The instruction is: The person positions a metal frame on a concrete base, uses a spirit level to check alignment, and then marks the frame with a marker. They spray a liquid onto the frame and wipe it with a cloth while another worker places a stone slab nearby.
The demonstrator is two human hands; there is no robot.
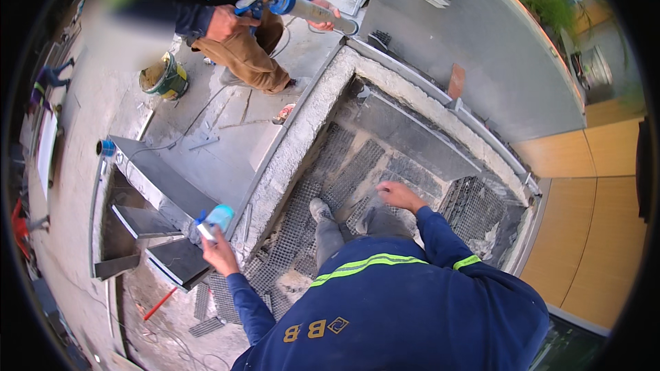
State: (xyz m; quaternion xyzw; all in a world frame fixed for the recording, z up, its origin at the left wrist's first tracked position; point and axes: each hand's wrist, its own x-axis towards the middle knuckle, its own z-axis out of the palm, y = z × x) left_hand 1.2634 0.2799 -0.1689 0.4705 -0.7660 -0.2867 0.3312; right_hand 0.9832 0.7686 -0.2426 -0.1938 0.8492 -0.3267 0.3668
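Out to the left, my left hand (218, 253) is closed round a small blue-and-white object (205, 227). Behind it shows a translucent light-blue part (221, 216), blurred, and I cannot tell whether the two are one piece. In front of my body, my right hand (399, 195) is curled with its fingertips together above the planter-like pit; anything in them is too small to make out. My feet stand inside the pit on dark grid panels (292, 223). A rough, pale mortar-covered rim (292, 141) surrounds it. Across the rim, a co-worker holds a blue-handled caulking gun (302, 10) in both hands.
Large grey slabs (467, 41) lean along the pit's far right side, near wood-coloured panels (605, 240). A dirty bucket (165, 77) stands by the co-worker. Dark stone pieces (175, 257) and a red rod (159, 304) lie at the left. Cables cross the ground.
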